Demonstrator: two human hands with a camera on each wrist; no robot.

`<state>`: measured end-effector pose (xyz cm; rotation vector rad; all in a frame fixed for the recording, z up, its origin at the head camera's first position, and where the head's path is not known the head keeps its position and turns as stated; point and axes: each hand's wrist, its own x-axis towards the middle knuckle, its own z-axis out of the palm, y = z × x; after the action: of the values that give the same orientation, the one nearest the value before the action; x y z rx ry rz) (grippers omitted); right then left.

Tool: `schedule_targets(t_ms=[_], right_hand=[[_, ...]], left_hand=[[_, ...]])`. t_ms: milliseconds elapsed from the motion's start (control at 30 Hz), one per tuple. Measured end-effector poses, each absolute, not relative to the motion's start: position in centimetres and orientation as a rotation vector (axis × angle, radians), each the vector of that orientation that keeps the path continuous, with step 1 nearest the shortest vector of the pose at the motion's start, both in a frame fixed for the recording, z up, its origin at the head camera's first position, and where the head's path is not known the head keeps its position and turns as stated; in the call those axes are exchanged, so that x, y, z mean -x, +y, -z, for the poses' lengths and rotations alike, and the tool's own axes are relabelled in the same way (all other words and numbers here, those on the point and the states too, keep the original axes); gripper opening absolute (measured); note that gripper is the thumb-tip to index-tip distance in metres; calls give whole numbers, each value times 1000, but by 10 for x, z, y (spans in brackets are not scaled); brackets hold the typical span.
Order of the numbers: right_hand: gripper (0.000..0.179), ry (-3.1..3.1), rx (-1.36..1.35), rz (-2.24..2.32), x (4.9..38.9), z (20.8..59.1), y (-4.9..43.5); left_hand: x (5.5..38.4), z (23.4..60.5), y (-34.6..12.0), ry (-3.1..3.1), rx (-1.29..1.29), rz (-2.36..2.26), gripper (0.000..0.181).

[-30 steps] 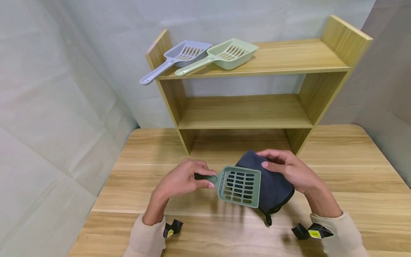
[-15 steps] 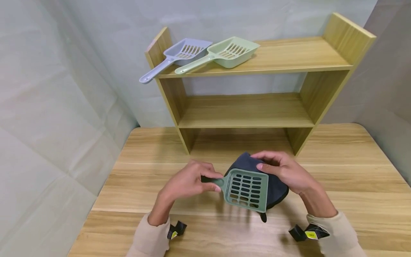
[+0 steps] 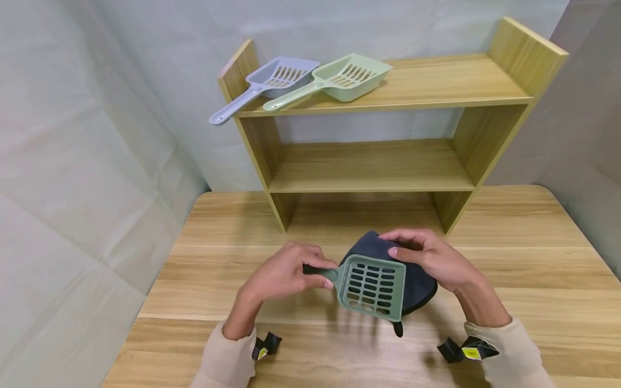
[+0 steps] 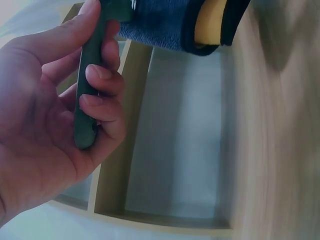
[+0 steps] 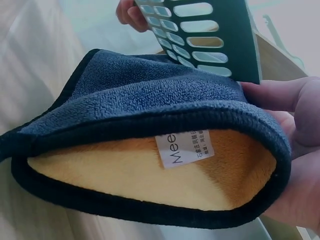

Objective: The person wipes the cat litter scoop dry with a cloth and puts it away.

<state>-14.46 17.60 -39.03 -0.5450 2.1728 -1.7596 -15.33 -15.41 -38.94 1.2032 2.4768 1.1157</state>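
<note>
My left hand (image 3: 288,272) grips the handle of a dark green litter scoop (image 3: 346,288); in the left wrist view the fingers curl round that handle (image 4: 89,115). The scoop's slotted pan faces up, over the wooden table. Behind and under the pan is a folded cloth (image 3: 419,288), dark blue outside with black edging and a hanging loop (image 3: 398,328). My right hand (image 3: 439,261) holds the cloth at its far right side, thumb on top. From the right wrist, the cloth's yellow lining (image 5: 110,172) and a white label (image 5: 184,148) show, with the pan against its upper side.
A wooden shelf unit (image 3: 373,167) stands at the back of the table (image 3: 194,291). On its top board lie a lilac litter scoop (image 3: 271,81) and a pale green one (image 3: 339,81), handles jutting past the front edge. Fabric walls (image 3: 97,161) surround the table.
The green scoop has shifted slightly right and toward me, now overlapping more of the cloth. The cloth has moved a little left in my right hand. The last half second shows almost no motion.
</note>
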Motion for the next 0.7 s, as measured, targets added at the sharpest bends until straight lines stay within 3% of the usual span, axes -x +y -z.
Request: schedule_targets(t_ms=[700], right_hand=[[35,2192,537,1782,145,392,176]], left_hand=[[153,389,-155,2483,-1212,-1132,36]])
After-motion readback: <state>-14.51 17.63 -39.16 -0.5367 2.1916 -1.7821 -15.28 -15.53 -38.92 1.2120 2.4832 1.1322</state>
